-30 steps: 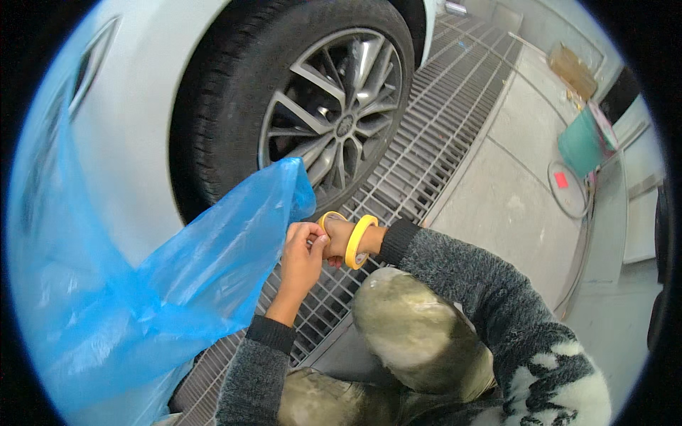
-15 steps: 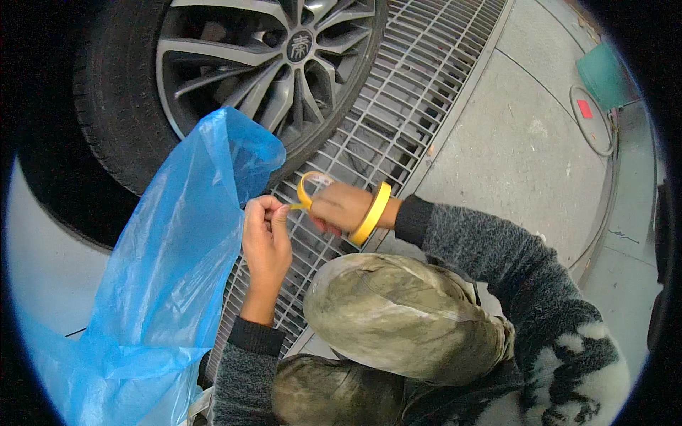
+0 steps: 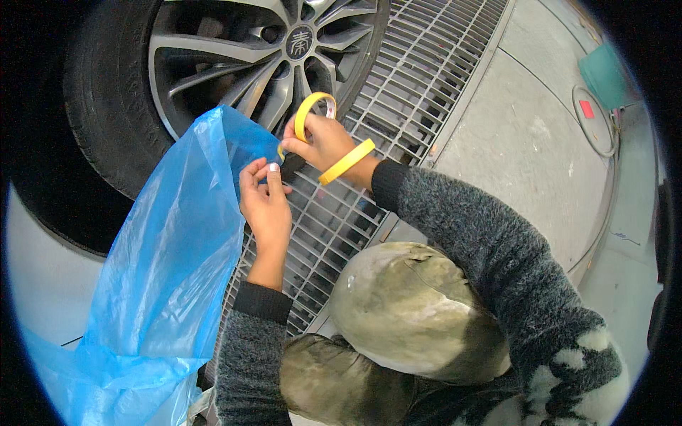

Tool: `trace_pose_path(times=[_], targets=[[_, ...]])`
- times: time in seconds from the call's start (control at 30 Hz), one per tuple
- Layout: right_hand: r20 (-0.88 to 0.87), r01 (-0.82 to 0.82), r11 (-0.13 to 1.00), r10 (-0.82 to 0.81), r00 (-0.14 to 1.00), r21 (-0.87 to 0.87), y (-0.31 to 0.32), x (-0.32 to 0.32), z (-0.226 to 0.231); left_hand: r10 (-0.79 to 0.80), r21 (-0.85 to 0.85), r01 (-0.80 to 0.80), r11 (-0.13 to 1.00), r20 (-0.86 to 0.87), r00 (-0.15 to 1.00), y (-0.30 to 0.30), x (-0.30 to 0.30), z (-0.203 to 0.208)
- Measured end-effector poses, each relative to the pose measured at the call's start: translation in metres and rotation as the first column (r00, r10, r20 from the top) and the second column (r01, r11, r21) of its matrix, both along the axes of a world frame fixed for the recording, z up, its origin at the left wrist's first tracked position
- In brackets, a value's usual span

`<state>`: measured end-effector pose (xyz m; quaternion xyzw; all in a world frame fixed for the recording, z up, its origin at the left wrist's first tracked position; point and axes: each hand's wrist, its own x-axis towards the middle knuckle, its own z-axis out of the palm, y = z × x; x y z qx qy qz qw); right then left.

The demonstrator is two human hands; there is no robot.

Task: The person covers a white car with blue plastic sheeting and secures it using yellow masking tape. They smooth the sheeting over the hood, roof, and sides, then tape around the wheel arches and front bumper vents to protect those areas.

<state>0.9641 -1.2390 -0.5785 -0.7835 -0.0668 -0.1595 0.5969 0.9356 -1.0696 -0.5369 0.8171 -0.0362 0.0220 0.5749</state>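
Observation:
My right hand (image 3: 317,142) grips a roll of yellow masking tape (image 3: 304,113) in front of the wheel. A short loose end of tape shows at its thumb and fingertips, against the upper right edge of a blue plastic film sheet (image 3: 170,234). A second yellow tape roll (image 3: 347,162) hangs around my right wrist like a bangle. Just below the tape end is my left hand (image 3: 266,202), thumb raised and fingers loosely bent and apart, beside the film's edge. No object shows in it; whether its fingertips touch the film I cannot tell.
A car wheel (image 3: 273,92) with a spoked rim and black tyre stands behind the film. Metal floor grating (image 3: 419,78) runs beneath my hands. My knees (image 3: 419,305) are close below. A teal container (image 3: 604,74) and a looped hose (image 3: 577,117) lie at the far right.
Both hands have moved up, the right one farther, bringing the tape roll to the film's upper edge. My left fingers have let go of the tape end they were pinching.

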Motion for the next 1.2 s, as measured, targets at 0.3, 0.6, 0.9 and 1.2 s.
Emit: trace_pose_path(times=[0.3,0.6,0.9,1.2], targets=[[0.132,0.173,0.968,-0.150,0.980,-0.181,0.015,0.032,0.012,-0.028,0.282,0.029,0.959,-0.009,1.000,-0.005,0.000,0.006],[-0.084,0.223,0.959,-0.240,0.967,-0.177,-0.006,0.033,0.015,-0.233,0.399,0.184,0.898,0.079,0.969,-0.002,0.002,-0.014],[0.181,0.258,0.844,-0.194,0.964,-0.471,-0.025,0.047,0.016,-0.116,0.532,0.028,0.846,0.133,0.984,0.003,0.018,-0.024],[0.319,0.209,0.724,0.015,0.948,-0.657,-0.047,0.064,0.017,-0.233,0.831,0.068,0.552,0.075,0.970,0.040,0.013,-0.014]])
